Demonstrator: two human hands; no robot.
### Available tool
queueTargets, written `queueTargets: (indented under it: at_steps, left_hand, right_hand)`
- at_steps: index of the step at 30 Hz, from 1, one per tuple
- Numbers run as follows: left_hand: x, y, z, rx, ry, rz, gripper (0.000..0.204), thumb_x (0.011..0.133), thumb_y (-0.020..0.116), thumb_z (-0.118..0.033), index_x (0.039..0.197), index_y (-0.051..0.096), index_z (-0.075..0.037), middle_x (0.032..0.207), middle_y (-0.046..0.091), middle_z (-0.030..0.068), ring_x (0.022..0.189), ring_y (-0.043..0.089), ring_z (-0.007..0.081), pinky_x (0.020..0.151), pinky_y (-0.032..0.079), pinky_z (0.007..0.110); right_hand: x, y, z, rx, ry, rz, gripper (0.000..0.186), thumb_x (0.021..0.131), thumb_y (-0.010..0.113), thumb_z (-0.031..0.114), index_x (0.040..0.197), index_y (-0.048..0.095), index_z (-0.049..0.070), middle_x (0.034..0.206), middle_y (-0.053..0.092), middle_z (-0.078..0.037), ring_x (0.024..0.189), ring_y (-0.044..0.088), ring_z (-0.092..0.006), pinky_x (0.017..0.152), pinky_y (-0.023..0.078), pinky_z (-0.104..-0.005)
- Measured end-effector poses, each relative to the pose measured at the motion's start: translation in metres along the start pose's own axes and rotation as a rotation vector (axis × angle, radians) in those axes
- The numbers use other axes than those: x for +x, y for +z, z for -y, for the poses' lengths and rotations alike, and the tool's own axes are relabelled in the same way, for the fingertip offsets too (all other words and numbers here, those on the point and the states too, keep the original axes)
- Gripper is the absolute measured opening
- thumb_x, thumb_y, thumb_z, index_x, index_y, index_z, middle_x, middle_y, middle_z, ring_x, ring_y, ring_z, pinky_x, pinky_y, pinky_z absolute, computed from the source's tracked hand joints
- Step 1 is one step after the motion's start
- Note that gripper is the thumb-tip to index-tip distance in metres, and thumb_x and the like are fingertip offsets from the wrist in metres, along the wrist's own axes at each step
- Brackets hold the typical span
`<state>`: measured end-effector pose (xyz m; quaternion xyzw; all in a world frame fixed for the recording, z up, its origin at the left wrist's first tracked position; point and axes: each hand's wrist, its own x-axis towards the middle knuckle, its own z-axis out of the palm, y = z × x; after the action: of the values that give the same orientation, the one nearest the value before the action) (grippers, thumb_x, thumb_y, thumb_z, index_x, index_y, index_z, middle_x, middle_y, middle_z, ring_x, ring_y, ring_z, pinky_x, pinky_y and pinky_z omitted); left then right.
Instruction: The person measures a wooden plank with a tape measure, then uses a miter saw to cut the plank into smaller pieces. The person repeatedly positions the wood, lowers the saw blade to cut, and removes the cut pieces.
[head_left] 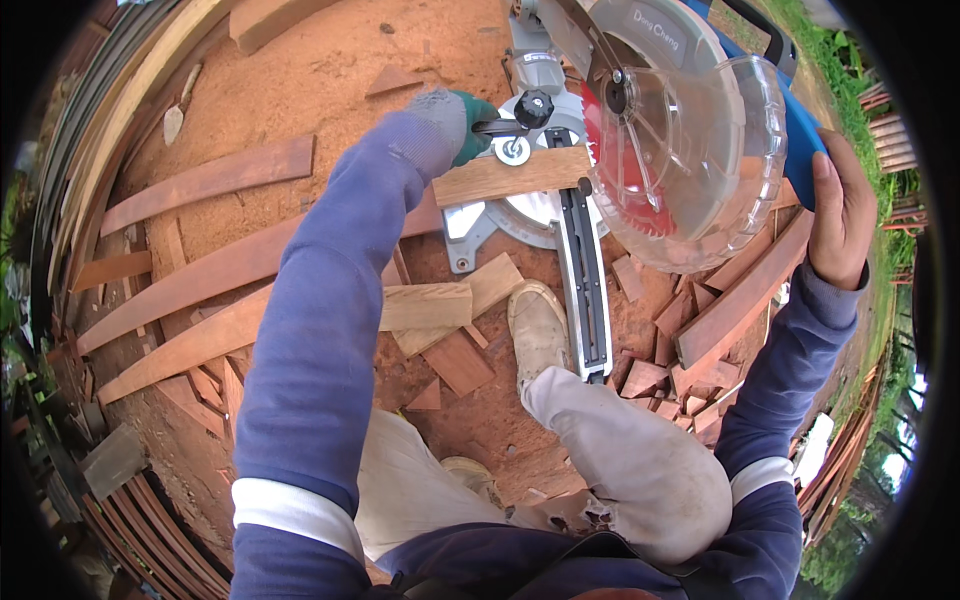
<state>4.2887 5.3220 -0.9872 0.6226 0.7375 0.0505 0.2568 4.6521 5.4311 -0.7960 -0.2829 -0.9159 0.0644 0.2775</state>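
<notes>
A miter saw (545,75) stands on the ground ahead of me, with its clear guard (725,165) partly round the red blade (640,200). A short light-brown board (515,175) lies across its base, left of the blade. My left hand (462,122), in a green and grey glove, is closed round the black arm of a clamp (535,108) just above that board; some fingers are hidden. At the saw's right side, my bare right hand (843,215) grips the blue housing (803,150), thumb in front and the other fingers out of sight.
Several long reddish boards (215,183) lie at the left. Offcuts (645,378) are heaped right of the saw's rail (585,290). My shoe (538,325) stands beside that rail, near wood blocks (425,307). A trowel-like tool (175,122) rests on the sandy ground at far left.
</notes>
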Motion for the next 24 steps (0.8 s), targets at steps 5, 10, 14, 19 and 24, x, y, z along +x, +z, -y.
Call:
queueTargets:
  at_steps: [5,10,14,19,24]
  left_hand:
    - [-0.006,0.003,0.011,-0.013,0.202,-0.143,0.039,0.082,0.078,-0.011,0.121,0.071,-0.012,0.137,0.063,0.0107,0.103,0.070,0.0289,0.092,0.055,0.039]
    - [-0.015,0.003,0.025,-0.093,0.243,-0.133,0.039,0.080,0.081,-0.007,0.118,0.072,-0.012,0.130,0.063,0.0087,0.102,0.070,0.0274,0.089,0.056,0.036]
    - [-0.015,0.002,0.024,-0.172,0.120,-0.047,0.029,0.082,0.081,-0.009,0.110,0.074,-0.013,0.104,0.070,0.0033,0.095,0.069,0.0238,0.084,0.055,0.036]
    - [-0.011,0.007,0.025,-0.112,0.182,-0.098,0.030,0.082,0.080,-0.010,0.110,0.073,-0.014,0.102,0.070,0.0034,0.094,0.069,0.0236,0.084,0.054,0.037]
    - [-0.020,0.014,0.018,0.045,0.133,-0.134,0.053,0.077,0.081,-0.013,0.127,0.066,-0.016,0.147,0.053,0.0119,0.124,0.061,0.0326,0.105,0.051,0.041]
  right_hand:
    - [0.000,0.001,0.004,-0.032,-0.022,-0.007,0.035,0.104,0.052,0.025,0.110,0.062,-0.007,0.082,0.056,-0.011,0.074,0.051,-0.0165,0.068,0.042,-0.0298]
    - [-0.001,0.000,0.001,-0.070,-0.015,-0.011,0.035,0.104,0.052,0.027,0.109,0.062,-0.007,0.079,0.052,-0.009,0.072,0.049,-0.0153,0.066,0.041,-0.0286]
    - [-0.002,0.001,0.000,-0.066,-0.012,-0.010,0.036,0.104,0.052,0.028,0.109,0.062,-0.006,0.078,0.051,-0.008,0.071,0.049,-0.0151,0.065,0.041,-0.0285]
    - [0.000,0.002,0.002,-0.066,-0.018,-0.014,0.037,0.104,0.052,0.029,0.108,0.062,-0.006,0.078,0.052,-0.009,0.071,0.049,-0.0157,0.065,0.041,-0.0290]
    - [0.001,0.001,0.001,-0.100,-0.031,-0.011,0.035,0.103,0.053,0.028,0.107,0.063,-0.005,0.077,0.051,-0.010,0.070,0.049,-0.0176,0.065,0.041,-0.0302]
